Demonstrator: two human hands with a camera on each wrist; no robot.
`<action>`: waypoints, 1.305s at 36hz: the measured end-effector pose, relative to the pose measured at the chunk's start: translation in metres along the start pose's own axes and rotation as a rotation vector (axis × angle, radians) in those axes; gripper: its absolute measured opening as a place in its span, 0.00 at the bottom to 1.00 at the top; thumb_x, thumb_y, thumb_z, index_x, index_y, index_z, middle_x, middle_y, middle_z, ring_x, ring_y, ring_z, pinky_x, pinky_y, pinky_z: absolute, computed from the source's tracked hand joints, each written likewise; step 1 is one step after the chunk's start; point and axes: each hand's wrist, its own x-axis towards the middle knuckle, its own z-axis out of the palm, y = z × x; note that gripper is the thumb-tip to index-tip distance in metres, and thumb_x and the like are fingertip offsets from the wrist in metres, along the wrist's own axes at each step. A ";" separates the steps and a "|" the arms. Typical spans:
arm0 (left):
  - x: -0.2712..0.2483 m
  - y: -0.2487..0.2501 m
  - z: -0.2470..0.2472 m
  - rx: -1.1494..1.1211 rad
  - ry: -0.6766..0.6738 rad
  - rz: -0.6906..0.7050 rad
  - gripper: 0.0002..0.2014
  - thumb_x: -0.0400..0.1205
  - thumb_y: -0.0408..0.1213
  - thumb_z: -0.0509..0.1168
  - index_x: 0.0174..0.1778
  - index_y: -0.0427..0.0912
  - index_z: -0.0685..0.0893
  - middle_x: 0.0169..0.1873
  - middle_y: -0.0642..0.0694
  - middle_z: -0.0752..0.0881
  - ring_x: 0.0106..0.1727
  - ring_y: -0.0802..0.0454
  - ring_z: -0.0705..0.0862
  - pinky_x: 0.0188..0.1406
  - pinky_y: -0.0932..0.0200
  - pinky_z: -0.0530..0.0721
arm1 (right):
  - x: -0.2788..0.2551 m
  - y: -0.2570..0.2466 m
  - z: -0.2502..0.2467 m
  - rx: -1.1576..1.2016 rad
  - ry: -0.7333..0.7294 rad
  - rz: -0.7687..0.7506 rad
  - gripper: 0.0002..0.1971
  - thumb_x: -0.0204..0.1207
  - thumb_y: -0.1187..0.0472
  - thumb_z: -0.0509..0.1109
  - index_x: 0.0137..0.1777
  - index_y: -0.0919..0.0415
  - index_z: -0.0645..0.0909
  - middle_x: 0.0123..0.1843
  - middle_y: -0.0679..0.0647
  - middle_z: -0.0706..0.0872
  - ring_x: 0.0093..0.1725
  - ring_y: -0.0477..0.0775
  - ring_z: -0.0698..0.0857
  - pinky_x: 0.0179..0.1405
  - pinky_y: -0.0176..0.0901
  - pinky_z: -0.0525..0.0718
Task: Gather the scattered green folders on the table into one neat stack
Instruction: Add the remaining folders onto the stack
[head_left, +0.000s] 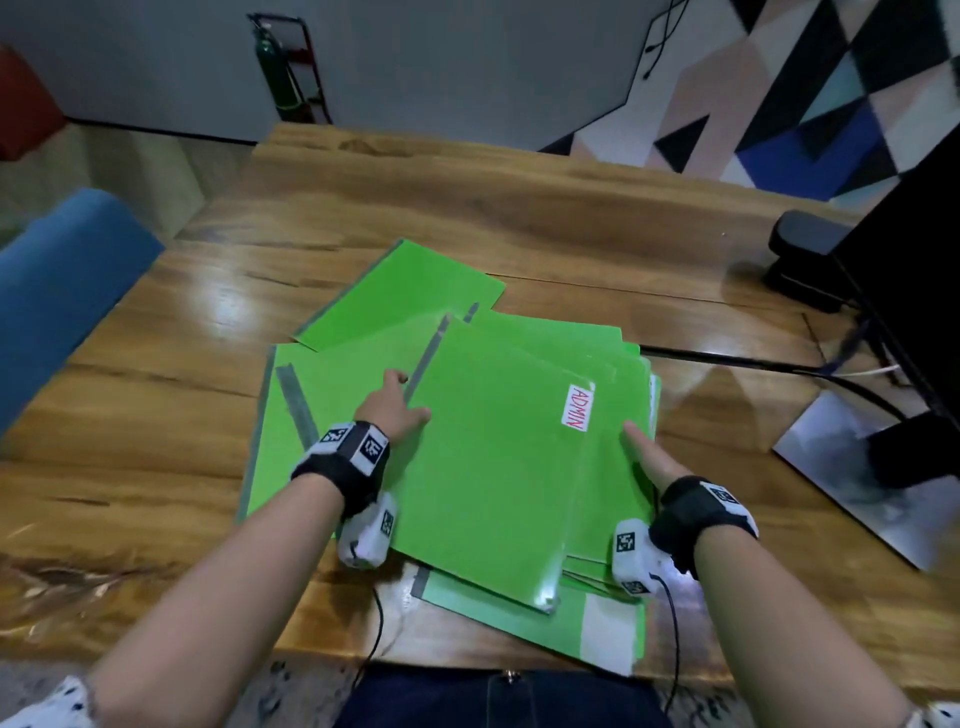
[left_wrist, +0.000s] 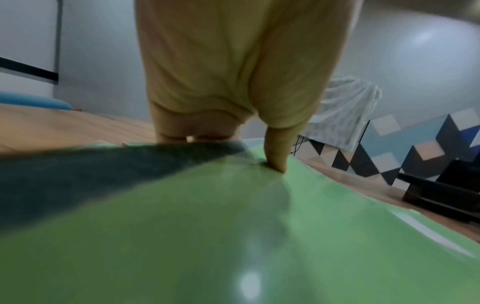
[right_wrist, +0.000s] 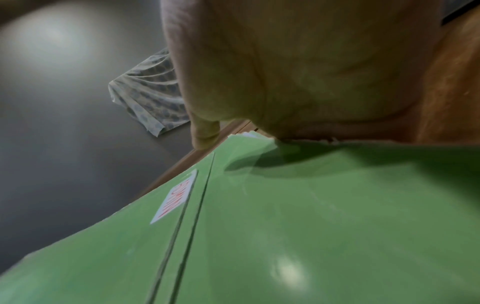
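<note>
Pinching the ADMIN folder (head_left: 493, 457) at its left edge with the left hand (head_left: 389, 410), thumb on top. Clasping green folders (head_left: 618, 415) just right of it with the right hand (head_left: 652, 460). Probably risking glossy covers sliding askew beneath it if squeezing unevenly.

A black monitor (head_left: 914, 249) stands on a silver base plate (head_left: 852, 467) at the tabletop's (head_left: 467, 208) right edge, with a black stapler-like device (head_left: 805, 260) near its far right corner. A blue chair (head_left: 67, 291) sits beside the left edge, and a green gas cylinder (head_left: 275, 73) stands beyond the far edge.
</note>
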 end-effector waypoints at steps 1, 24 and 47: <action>0.002 -0.003 0.004 0.017 -0.016 -0.012 0.28 0.82 0.42 0.65 0.74 0.39 0.62 0.64 0.36 0.80 0.53 0.40 0.85 0.48 0.51 0.84 | 0.002 0.001 0.001 -0.015 0.002 -0.003 0.60 0.55 0.15 0.54 0.83 0.52 0.55 0.84 0.57 0.57 0.82 0.60 0.60 0.78 0.59 0.58; 0.016 0.032 0.065 -0.457 -0.225 -0.234 0.54 0.68 0.59 0.75 0.80 0.35 0.54 0.74 0.36 0.68 0.71 0.38 0.73 0.62 0.47 0.77 | 0.010 -0.012 0.020 0.035 0.481 -0.048 0.46 0.44 0.25 0.77 0.52 0.62 0.81 0.50 0.58 0.88 0.47 0.61 0.87 0.48 0.50 0.86; -0.011 0.109 -0.043 -0.821 0.247 0.393 0.39 0.66 0.46 0.80 0.70 0.36 0.74 0.67 0.44 0.79 0.69 0.48 0.77 0.75 0.50 0.70 | -0.037 -0.140 -0.034 0.401 0.508 -0.855 0.40 0.50 0.38 0.83 0.58 0.54 0.69 0.57 0.54 0.83 0.61 0.56 0.84 0.62 0.46 0.81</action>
